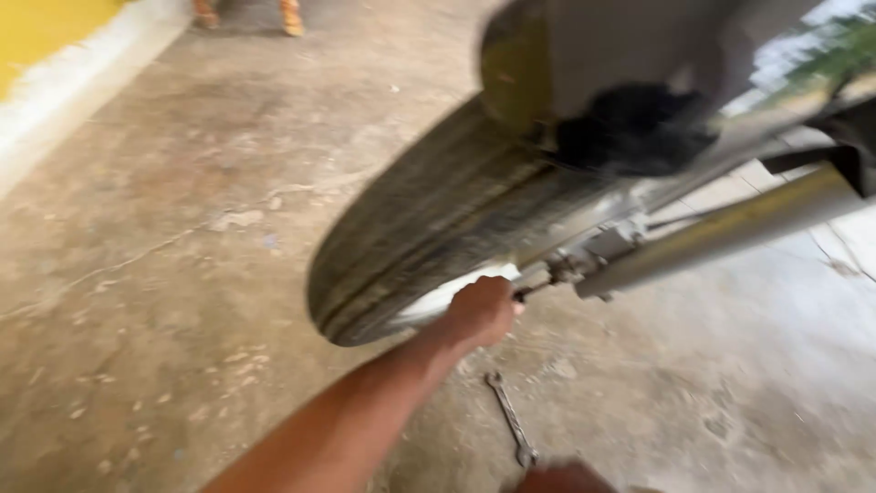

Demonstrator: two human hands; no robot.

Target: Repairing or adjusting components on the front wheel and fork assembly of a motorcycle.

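A motorcycle front wheel (429,228) with a dark ribbed tyre hangs blurred over the concrete floor. Its silver fork leg (730,228) runs down to the axle (566,269). My left hand (479,310) is closed in a fist just below the tyre, gripping a thin dark rod (522,294) that sticks out at the axle. A slim metal wrench (511,420) lies flat on the floor under the wheel. Only the top of my right hand (558,477) shows at the bottom edge, close to the wrench's near end; its fingers are hidden.
Stained concrete floor (182,274) spreads to the left. A white kerb with a yellow surface (64,64) runs along the far left. Someone's feet in orange sandals (246,14) stand at the top edge. A dark mudguard and bike parts (630,119) loom above the wheel.
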